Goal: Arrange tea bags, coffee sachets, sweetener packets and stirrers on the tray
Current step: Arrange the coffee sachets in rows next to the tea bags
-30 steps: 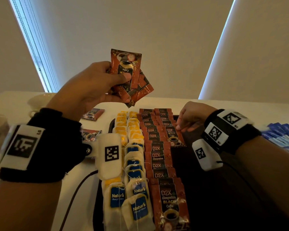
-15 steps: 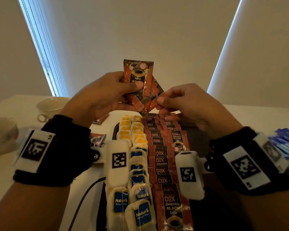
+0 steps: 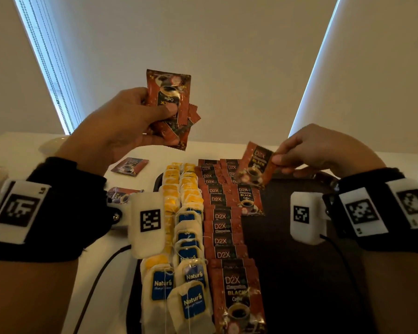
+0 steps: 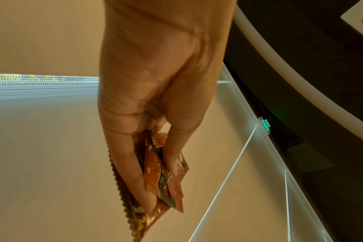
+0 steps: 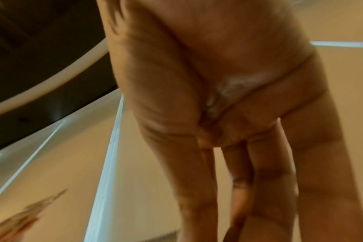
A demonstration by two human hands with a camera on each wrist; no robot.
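Observation:
My left hand (image 3: 130, 126) is raised above the table and grips a small bunch of brown coffee sachets (image 3: 170, 106); the left wrist view shows the same sachets (image 4: 164, 178) pinched between thumb and fingers. Lower on the right, my right hand (image 3: 307, 150) pinches one coffee sachet (image 3: 253, 168) by its edge and holds it tilted over the far end of the dark tray (image 3: 307, 273). On the tray lie two columns of tea bags (image 3: 188, 227) and rows of coffee sachets (image 3: 223, 227). The right wrist view is blurred.
Two loose coffee sachets (image 3: 130, 166) lie on the white table left of the tray. Cups stand at the far left (image 3: 51, 145). A cable (image 3: 99, 278) runs along the tray's left side. Blinds hang behind the table.
My right hand rose from the tray to the bunch in my left hand, took one sachet, and has carried it down and to the right. The left hand rose a little.

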